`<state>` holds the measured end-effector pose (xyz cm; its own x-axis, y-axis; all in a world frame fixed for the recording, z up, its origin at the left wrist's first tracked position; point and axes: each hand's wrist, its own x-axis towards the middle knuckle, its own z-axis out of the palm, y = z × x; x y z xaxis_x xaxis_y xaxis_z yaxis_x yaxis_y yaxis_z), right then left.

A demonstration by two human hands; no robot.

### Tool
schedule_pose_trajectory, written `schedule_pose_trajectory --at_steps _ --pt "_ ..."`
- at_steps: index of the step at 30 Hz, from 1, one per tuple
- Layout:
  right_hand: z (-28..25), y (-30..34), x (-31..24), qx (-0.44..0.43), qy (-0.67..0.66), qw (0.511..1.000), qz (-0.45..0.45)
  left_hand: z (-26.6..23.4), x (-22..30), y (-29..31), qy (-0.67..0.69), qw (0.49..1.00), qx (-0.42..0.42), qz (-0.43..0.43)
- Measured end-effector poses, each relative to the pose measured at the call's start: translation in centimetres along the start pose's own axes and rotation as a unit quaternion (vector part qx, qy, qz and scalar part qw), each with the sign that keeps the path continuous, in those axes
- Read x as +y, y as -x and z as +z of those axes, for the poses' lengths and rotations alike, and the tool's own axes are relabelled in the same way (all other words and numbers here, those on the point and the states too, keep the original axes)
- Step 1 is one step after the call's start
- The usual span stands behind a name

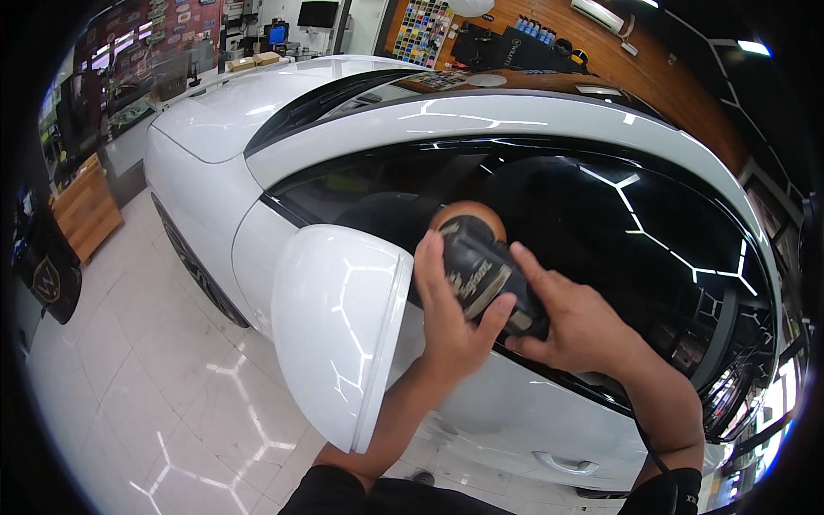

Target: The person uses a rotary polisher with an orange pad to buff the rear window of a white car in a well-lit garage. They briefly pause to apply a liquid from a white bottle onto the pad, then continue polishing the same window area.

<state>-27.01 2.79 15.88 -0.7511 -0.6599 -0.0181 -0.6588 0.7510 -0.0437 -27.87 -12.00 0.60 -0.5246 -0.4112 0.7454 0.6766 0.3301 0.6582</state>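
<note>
Left hand (446,333) and right hand (585,324) have fingers clasped round a black polisher (482,264). Side window (558,193) buffing appears underway; next move calls for orange pad (481,212) flat.

Polisher (476,262) matt plastic; window (575,215) smooth glass; mirror housing (326,318) glossy.

Two hands (453,319) (582,328), one polisher (475,257), one car (225,112).

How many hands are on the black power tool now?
2: the left hand on the left side of the black power tool, and the right hand on its right side. No others show.
</note>
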Motion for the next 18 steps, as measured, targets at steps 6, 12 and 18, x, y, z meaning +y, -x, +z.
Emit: schedule_pose_trajectory --at_steps 6,12,18 --pt "0.6 1.0 -0.5 -0.013 0.012 1.000 0.016 1.3 -0.7 0.9 0.111 0.993 0.034 -0.011" --pt "-2.3 0.1 -0.1 0.068 -0.030 0.997 0.030 2.7 1.4 -5.0 0.101 0.992 0.054 0.049" --pt "-1.1 1.0 0.6 0.059 -0.016 0.998 0.012 3.4 0.8 -3.6 0.132 0.987 0.072 0.052"
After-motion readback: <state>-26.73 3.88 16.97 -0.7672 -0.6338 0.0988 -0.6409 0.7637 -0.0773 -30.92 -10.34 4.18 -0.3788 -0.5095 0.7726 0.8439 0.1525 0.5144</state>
